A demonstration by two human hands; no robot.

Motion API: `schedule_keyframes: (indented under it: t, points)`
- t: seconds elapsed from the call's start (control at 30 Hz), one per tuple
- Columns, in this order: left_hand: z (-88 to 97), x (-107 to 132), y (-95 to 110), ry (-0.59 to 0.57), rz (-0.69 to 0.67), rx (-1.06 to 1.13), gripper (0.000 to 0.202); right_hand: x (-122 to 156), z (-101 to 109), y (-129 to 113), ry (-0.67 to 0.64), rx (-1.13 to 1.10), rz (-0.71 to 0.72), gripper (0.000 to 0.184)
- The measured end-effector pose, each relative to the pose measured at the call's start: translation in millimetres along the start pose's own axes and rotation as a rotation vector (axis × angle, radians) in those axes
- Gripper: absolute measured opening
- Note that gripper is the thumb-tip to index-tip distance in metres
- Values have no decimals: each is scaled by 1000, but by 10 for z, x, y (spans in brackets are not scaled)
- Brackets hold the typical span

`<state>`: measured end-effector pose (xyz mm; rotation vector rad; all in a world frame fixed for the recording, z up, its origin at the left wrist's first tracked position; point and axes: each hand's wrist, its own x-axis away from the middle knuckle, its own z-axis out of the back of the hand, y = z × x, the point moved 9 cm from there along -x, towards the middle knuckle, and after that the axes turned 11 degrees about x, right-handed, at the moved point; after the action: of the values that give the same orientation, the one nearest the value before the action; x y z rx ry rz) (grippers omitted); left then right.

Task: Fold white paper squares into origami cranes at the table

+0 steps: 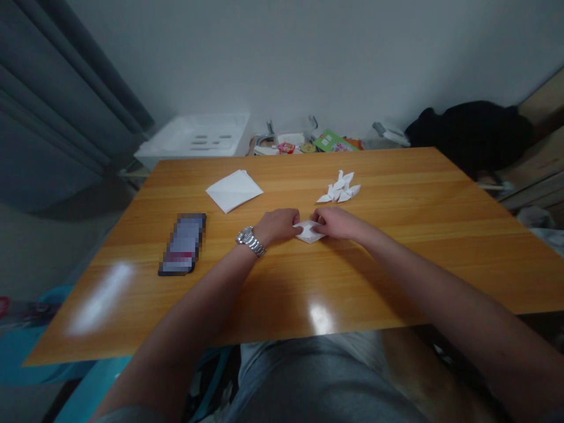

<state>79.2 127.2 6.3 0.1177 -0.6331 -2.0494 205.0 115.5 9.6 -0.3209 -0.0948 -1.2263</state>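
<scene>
Nearest, on the wearer's side of the small folded paper point(309, 236), soft grey clothing point(317, 382) meets the edge of a glossy, wood-grained table point(273, 299). Left of the folded paper lies a flat, dark-edged phone point(183, 244), its face blurred into squares. The paper itself, white, matte and roughly diamond-shaped, sits low over the tabletop. The left hand point(278, 225), below a linked metal watch point(251, 239), pinches its left corner between thumb and fingers; the right hand point(337, 223) pinches its right corner likewise. Beyond the paper to the left rest flat white sheets point(234, 191); beyond it to the right, sharp-pointed white figures point(339, 191) lie clustered, probably folded birds, too small to count surely. Farther past it stand a smooth white plastic tray point(174, 134), leftward, and rumpled black cloth point(471, 132), rightward.
</scene>
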Motion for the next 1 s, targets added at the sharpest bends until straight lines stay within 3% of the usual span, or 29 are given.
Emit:
schedule_keyframes:
  t: [0.23,0.57,0.8,1.0]
  points:
    - [11,61,114,46,-97,42,22,40,0,-15,118,-85,45,9]
    - [-11,79,127,93,-130,114,28,165,34,-23,258,-318,114,10]
    - [-8,148,132,206,-214,280,24,205,17,0,366,-442,151,7]
    - [-2,207,115,229,-228,483,19,247,3,18,407,-505,161,10]
